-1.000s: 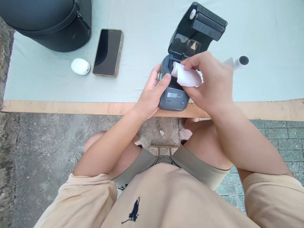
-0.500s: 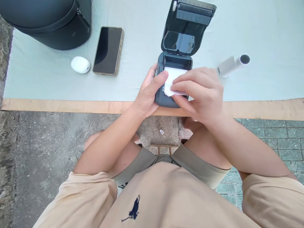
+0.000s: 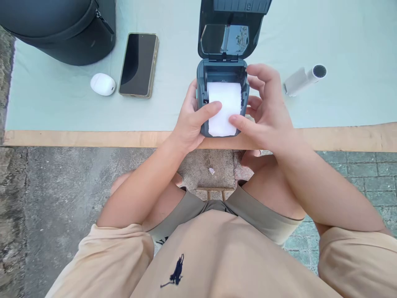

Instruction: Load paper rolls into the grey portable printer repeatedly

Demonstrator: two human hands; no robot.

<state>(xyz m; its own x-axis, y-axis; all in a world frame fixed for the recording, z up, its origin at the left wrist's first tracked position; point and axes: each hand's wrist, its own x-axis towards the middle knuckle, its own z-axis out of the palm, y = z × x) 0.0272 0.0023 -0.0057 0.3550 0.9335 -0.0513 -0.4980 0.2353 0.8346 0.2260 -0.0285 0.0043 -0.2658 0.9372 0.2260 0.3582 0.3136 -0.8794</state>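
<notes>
A dark portable label printer (image 3: 225, 72) is held at the table's front edge, its hinged lid (image 3: 214, 18) swung up and back. White paper (image 3: 225, 93) lies over the printer's body and reaches its near end; whether it comes off a roll inside is hidden. My left hand (image 3: 191, 124) is wrapped round the printer's left side, thumb pressed on the paper. On the opposite side, my right hand (image 3: 268, 109) has its thumb on the paper's right edge, with its fingers curled along the printer's right wall and the index fingertip at the far right corner.
A black zippered case (image 3: 77, 45) stands at the back left. Near it lie a white rounded earbud case (image 3: 103, 84) and a smartphone (image 3: 138, 64). To the right is a white paper roll (image 3: 305, 80) with a dark core. The wooden table edge (image 3: 93, 138) runs across the front.
My right hand has let go of the paper's end and shifted to the printer's right side. The paper now lies flatter and reaches nearer. The printer has moved slightly left and away.
</notes>
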